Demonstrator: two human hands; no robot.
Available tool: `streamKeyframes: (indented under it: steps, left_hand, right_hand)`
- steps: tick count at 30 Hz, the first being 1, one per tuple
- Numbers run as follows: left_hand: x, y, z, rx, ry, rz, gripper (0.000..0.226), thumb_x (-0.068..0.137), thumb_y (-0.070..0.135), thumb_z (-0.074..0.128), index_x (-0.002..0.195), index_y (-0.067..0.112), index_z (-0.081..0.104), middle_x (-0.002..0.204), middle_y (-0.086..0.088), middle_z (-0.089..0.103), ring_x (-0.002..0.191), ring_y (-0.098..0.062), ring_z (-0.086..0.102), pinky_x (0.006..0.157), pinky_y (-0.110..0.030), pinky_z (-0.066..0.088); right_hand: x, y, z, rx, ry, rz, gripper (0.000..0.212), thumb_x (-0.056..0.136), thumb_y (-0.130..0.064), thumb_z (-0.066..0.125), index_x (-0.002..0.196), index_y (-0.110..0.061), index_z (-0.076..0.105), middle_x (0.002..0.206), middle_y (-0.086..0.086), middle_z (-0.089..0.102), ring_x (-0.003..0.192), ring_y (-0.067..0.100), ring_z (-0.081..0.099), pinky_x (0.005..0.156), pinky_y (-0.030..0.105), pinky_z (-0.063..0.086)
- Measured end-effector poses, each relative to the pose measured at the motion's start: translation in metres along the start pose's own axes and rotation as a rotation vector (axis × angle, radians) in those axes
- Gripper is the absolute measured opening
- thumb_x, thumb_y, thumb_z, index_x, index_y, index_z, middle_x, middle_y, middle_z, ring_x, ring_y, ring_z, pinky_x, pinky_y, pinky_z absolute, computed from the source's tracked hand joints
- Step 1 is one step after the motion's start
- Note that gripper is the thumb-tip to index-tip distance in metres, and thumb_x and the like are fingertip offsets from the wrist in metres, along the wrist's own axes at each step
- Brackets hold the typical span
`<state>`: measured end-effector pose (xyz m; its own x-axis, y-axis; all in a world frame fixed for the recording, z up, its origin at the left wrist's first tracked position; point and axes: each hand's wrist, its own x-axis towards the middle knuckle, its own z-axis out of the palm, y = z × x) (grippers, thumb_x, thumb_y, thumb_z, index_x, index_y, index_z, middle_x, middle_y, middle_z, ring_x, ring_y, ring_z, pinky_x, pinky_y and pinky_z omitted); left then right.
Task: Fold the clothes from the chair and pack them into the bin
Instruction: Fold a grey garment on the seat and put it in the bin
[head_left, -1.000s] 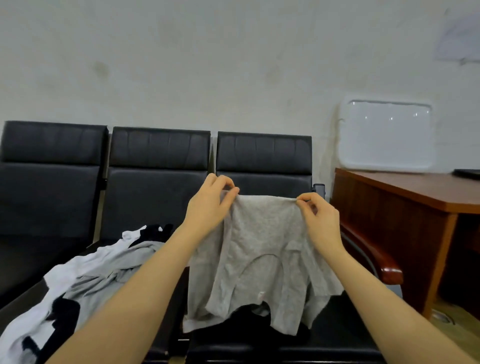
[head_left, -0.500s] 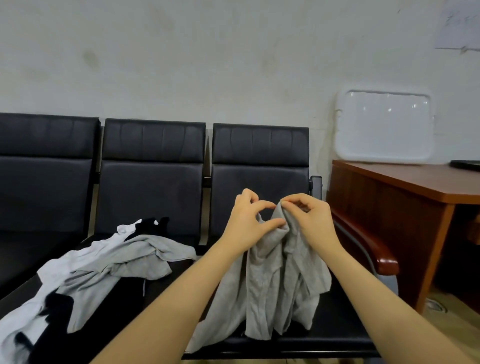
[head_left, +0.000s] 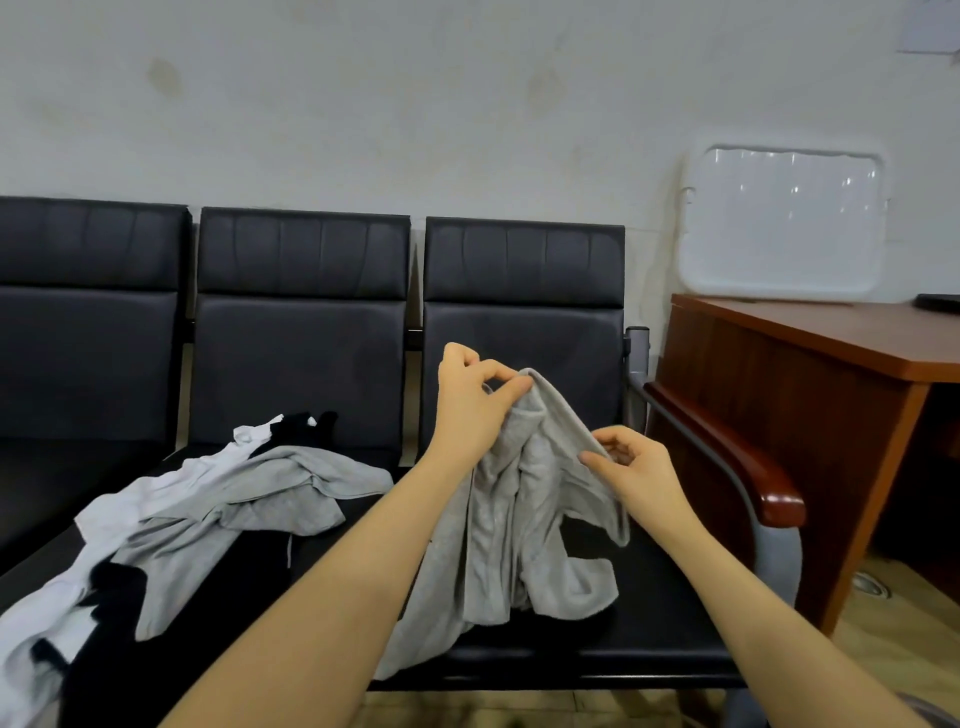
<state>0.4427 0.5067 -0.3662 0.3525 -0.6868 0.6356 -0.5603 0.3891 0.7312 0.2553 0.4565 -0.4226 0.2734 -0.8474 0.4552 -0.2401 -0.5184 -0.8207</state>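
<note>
The left hand pinches the top of a grey shirt between thumb and fingertips, lifting that bunched point above the right-most seat of a row of black chairs. Its grip is closed tight on the cloth, with the other fingers curled behind. The right hand sits lower and to the right, at the shirt's edge; its thumb and fingers are curled round a fold of the fabric, so its grip also has hold of the shirt. Between the two hands the cloth runs as a slanting ridge, high at the left hand and lower at the right.

The rest of the shirt hangs in loose folds and pools on the black seat, with one flap trailing toward the front edge of the seat under the left forearm.

On the middle seat lies a pile of other clothes: grey, white and black pieces tangled together, spilling toward the lower left. It lies apart from the held shirt.

A wooden armrest ends the chair row on the right. Beyond it stands a brown tabletop, with a white lid leaning against the wall on top of it.
</note>
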Motion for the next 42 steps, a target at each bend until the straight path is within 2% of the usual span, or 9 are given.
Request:
streamKeyframes:
  steps: [10,14,21,25,27,32,36,40,42]
  left_hand:
    - [0.006,0.001,-0.008,0.008,0.136,-0.046,0.014,0.081,0.027,0.074,0.07,0.027,0.064,0.088,0.009,0.03,0.092,-0.015,0.043,0.082,-0.02,0.042]
    - [0.007,-0.002,-0.012,0.081,0.1,-0.02,0.011,0.08,0.027,0.074,0.072,0.022,0.068,0.088,0.008,0.032,0.09,-0.016,0.044,0.083,-0.025,0.046]
    - [0.005,-0.009,-0.021,0.222,-0.194,0.011,0.033,0.089,0.015,0.061,0.121,0.025,0.058,0.102,0.004,0.03,0.095,-0.017,0.046,0.09,-0.024,0.043]
    - [0.002,0.01,-0.024,0.189,-0.393,0.023,0.047,0.095,-0.001,0.038,0.133,0.025,0.042,0.106,0.003,0.032,0.075,-0.007,0.043,0.063,-0.009,0.04]
    - [0.001,0.018,-0.025,0.169,-0.415,0.07,0.045,0.096,0.002,0.04,0.134,0.027,0.04,0.1,0.006,0.033,0.077,-0.005,0.043,0.064,-0.005,0.039]
    - [0.004,0.022,-0.032,0.116,-0.336,0.119,0.042,0.089,0.01,0.058,0.127,0.027,0.049,0.094,0.009,0.042,0.081,-0.002,0.046,0.071,-0.011,0.037]
    - [0.006,0.019,-0.041,0.058,-0.326,0.144,0.042,0.083,0.012,0.066,0.119,0.03,0.054,0.095,0.004,0.048,0.082,-0.004,0.049,0.073,-0.018,0.041]
    - [0.007,0.018,-0.045,0.042,-0.315,0.153,0.04,0.082,0.013,0.068,0.115,0.032,0.056,0.1,0.002,0.051,0.091,-0.012,0.055,0.082,-0.023,0.047]
    - [0.007,0.015,-0.047,0.055,-0.311,0.117,0.037,0.084,0.015,0.067,0.116,0.03,0.057,0.102,0.004,0.051,0.093,-0.01,0.054,0.082,-0.02,0.046]
  right_hand:
    - [0.007,0.002,0.013,0.125,0.252,0.043,0.013,0.096,-0.017,0.052,0.09,-0.015,0.064,0.084,0.006,0.067,0.08,0.019,0.063,0.072,0.029,0.051]
    - [0.015,-0.006,0.009,-0.031,0.256,-0.06,0.011,0.096,-0.021,0.052,0.094,-0.02,0.063,0.086,-0.008,0.063,0.083,0.004,0.058,0.07,0.012,0.041]
    - [0.019,-0.019,0.0,-0.214,0.149,-0.132,0.017,0.091,-0.024,0.06,0.105,-0.035,0.06,0.097,0.0,0.052,0.085,0.009,0.051,0.082,0.017,0.039]
    - [0.009,-0.029,0.011,-0.283,0.003,-0.153,0.029,0.075,-0.058,0.066,0.101,-0.06,0.052,0.097,-0.003,0.037,0.1,0.013,0.039,0.099,0.039,0.031]
    - [0.006,-0.034,0.022,-0.313,-0.039,-0.182,0.036,0.065,-0.073,0.06,0.099,-0.061,0.054,0.1,-0.003,0.036,0.106,0.014,0.034,0.098,0.041,0.031]
    - [0.002,-0.047,0.046,-0.251,0.06,-0.206,0.022,0.078,-0.043,0.071,0.094,-0.052,0.059,0.099,-0.009,0.031,0.103,0.012,0.032,0.1,0.043,0.03]
    - [0.007,-0.055,0.051,-0.131,0.048,-0.16,0.045,0.08,-0.049,0.067,0.116,-0.06,0.042,0.096,-0.012,0.029,0.095,0.007,0.033,0.094,0.018,0.024]
    - [0.014,-0.058,0.053,-0.158,-0.069,-0.173,0.006,0.086,-0.043,0.063,0.091,-0.043,0.061,0.094,-0.009,0.033,0.098,0.013,0.034,0.093,0.03,0.028]
    - [0.015,-0.055,0.051,-0.116,-0.053,-0.181,0.004,0.086,-0.042,0.062,0.086,-0.039,0.064,0.094,-0.009,0.036,0.099,0.013,0.036,0.091,0.03,0.027]
